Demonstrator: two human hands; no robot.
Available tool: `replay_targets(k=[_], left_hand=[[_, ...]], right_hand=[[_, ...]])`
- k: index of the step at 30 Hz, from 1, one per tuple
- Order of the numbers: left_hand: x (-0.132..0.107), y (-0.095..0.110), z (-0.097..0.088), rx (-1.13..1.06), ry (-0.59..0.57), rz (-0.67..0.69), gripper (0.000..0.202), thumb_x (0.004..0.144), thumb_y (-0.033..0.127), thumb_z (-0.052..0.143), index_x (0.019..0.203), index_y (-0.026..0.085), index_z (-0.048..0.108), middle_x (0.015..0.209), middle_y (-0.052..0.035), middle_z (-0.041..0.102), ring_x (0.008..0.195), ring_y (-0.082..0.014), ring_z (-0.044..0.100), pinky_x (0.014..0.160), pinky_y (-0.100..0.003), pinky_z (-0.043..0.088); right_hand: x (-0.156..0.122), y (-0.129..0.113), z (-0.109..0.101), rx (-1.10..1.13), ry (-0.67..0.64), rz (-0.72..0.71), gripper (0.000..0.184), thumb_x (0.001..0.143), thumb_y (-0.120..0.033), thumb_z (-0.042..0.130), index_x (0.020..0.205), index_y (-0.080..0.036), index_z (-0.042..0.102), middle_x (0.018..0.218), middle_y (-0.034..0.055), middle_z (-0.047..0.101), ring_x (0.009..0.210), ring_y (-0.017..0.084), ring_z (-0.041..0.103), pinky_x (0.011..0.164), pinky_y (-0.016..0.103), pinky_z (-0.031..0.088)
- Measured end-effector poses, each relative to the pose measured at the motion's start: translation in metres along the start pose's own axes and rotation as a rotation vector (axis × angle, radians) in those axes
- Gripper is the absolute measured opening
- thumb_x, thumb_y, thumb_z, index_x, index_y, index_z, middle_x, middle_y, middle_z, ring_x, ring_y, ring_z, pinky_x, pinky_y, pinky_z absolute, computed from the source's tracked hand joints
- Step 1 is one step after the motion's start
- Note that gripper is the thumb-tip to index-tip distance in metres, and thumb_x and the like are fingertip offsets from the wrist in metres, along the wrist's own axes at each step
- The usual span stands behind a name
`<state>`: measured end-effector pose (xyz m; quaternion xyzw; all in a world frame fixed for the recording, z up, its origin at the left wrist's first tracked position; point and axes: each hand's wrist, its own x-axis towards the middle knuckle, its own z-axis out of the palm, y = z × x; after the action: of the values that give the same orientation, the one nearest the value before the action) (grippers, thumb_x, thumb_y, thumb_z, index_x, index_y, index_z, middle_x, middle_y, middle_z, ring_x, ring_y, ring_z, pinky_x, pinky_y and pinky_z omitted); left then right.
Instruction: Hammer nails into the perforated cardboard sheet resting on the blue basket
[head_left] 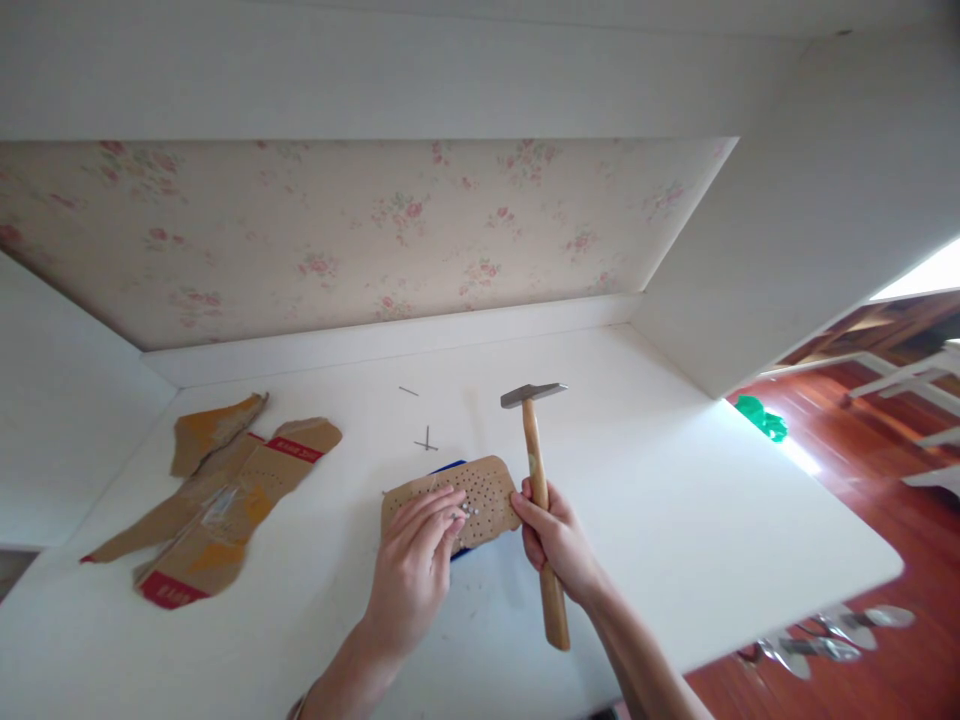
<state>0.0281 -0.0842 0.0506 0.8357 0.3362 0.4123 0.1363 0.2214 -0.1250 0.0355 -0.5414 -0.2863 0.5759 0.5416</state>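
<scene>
My right hand (556, 540) is wrapped round the wooden handle of a hammer (537, 470), its steel head raised above the white desk (675, 500). My left hand (416, 565) rests on a piece of brown cardboard (487, 490) full of small holes and pinches a small nail (469, 511) upright against it. A blue object (452, 465) lies under the cardboard, mostly hidden.
Torn cardboard scraps (217, 500) with red labels lie at the left of the desk. Loose nails (425, 443) lie behind the perforated piece, and one nail (408, 391) lies farther back. A floral wall panel (360, 230) backs the desk. Right of the desk edge is red wooden floor with a green item (761, 417).
</scene>
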Motion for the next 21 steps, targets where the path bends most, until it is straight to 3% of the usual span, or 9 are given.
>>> replay_targets(k=[11,21], left_hand=[[0.0016,0.0031,-0.0007,0.040,-0.032,-0.015,0.014,0.094,0.011,0.052,0.099,0.021,0.061,0.106,-0.0053,0.074,0.104,-0.0195,0.067,0.091,-0.037,0.054],[-0.0008,0.0023,-0.0008,0.069,-0.045,-0.011,0.016,0.094,0.011,0.051,0.103,0.020,0.061,0.106,-0.0060,0.073,0.104,-0.0184,0.067,0.092,-0.035,0.054]], right_hand=[[0.0001,-0.0009,0.0005,0.002,0.004,-0.002,0.030,0.086,-0.044,0.063,0.082,-0.025,0.039,0.048,-0.0132,0.050,0.026,0.003,0.030,0.027,0.015,0.020],[0.0009,-0.0003,0.0003,-0.005,0.011,-0.002,0.030,0.086,-0.044,0.063,0.081,-0.025,0.040,0.045,-0.0141,0.048,0.026,0.003,0.030,0.027,0.014,0.019]])
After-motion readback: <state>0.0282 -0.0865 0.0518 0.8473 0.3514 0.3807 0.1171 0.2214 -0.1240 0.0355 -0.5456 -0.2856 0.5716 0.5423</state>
